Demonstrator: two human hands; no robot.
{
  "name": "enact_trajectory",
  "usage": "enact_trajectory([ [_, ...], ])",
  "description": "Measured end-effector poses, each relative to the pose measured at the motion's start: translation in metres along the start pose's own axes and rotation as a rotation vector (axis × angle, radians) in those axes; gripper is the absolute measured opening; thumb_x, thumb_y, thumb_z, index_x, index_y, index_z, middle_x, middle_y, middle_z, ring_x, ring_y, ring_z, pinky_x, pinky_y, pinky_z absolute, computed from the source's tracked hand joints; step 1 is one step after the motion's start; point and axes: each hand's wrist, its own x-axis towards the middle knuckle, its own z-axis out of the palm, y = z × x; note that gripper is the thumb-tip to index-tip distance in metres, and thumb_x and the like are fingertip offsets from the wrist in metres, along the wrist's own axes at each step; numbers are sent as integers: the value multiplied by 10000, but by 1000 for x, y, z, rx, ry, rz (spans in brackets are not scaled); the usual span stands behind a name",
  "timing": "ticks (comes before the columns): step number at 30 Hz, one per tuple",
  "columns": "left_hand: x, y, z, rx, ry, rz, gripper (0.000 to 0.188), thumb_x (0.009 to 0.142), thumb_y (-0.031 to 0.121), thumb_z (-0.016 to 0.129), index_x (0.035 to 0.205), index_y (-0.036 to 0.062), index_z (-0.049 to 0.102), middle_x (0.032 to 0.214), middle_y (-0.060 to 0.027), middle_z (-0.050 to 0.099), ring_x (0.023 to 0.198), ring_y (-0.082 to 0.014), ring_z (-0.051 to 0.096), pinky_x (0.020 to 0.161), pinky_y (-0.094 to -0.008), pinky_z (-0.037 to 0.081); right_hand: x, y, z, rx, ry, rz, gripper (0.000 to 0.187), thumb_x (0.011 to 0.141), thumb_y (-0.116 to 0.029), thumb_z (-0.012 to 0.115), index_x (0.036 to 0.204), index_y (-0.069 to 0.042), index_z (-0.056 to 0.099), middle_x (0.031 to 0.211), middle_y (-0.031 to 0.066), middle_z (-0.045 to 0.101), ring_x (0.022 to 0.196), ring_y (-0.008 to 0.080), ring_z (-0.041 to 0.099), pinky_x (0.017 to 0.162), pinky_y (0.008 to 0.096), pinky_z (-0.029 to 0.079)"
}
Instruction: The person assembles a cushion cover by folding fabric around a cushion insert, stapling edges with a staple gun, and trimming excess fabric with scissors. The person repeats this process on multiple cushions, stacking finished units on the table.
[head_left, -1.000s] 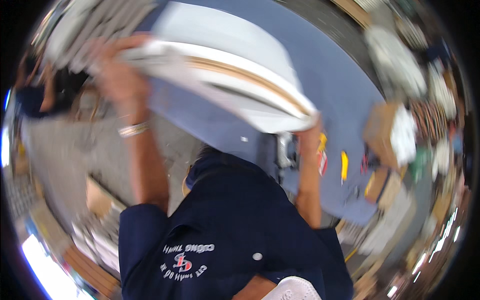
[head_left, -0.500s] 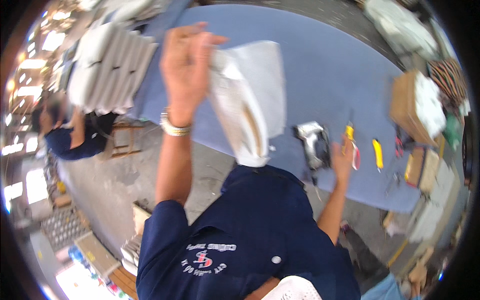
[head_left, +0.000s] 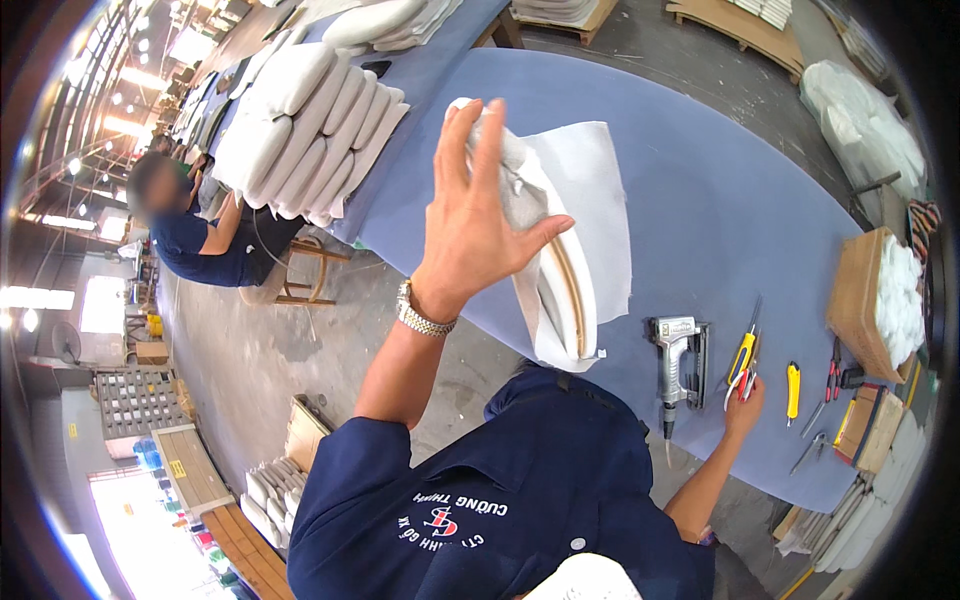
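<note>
A cushion [head_left: 522,205] with light grey fabric and a brown strip along its edge stands near me at the table's front, a loose flap of white cloth [head_left: 590,190] spread beside it. My left hand [head_left: 470,215], a watch on its wrist, is at the cushion with fingers and thumb spread; whether it presses on the fabric I cannot tell. On the right, my right hand [head_left: 743,408] has its fingers closed round the red handles of scissors [head_left: 738,385]. Right beside them lies a yellow screwdriver [head_left: 742,352]. A silver staple gun [head_left: 680,360] lies between the cushion and that hand.
Further right are a yellow utility knife [head_left: 793,392], pliers [head_left: 833,375] and a cardboard box [head_left: 858,295] of white stuffing. Stacked pale cushions [head_left: 310,130] stand at the far left of the blue table [head_left: 700,180]. A co-worker [head_left: 205,240] sits beyond them on a stool [head_left: 305,275].
My right hand has closed on the scissors. My left hand's fingers have spread out at the cushion. The whole view has shifted, with things appearing lower and further right.
</note>
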Motion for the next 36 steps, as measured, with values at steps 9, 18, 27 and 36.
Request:
enact_trajectory([
  [9, -6, -21, -20, -48, -96, 41, 725, 726, 94, 703, 1441, 151, 593, 1603, -263, 269, 1415, -476, 412, 1039, -494, 516, -2, -204, -39, 864, -110, 28, 549, 935, -74, 712, 1450, -45, 524, 1018, 33, 625, 779, 112, 593, 723, 269, 511],
  [18, -20, -23, -20, -131, 18, 172, 569, 696, 24, 611, 1251, 86, 714, 1608, -287, 329, 1486, -470, 350, 1188, -512, 350, -25, -467, -10, 878, -415, -630, 488, 857, -19, 784, 1296, -68, 575, 1029, 68, 743, 870, 110, 674, 805, 282, 561],
  [27, -54, 18, 12, -152, 197, -13, 865, 727, -1, 704, 1547, 38, 430, 1659, -345, 156, 1546, -501, 202, 1217, -536, 284, -24, -527, 15, 801, -468, -682, 425, 804, -57, 767, 1203, -48, 624, 892, 152, 720, 772, 266, 708, 723, 350, 551],
  [36, -87, 12, 22, -154, 323, -169, 830, 753, -92, 682, 1538, 41, 450, 1615, -286, 310, 1444, -465, 434, 1095, -506, 477, -15, -536, 26, 767, -475, -663, 411, 812, -78, 790, 1181, -49, 612, 879, 153, 733, 753, 286, 727, 710, 360, 552],
])
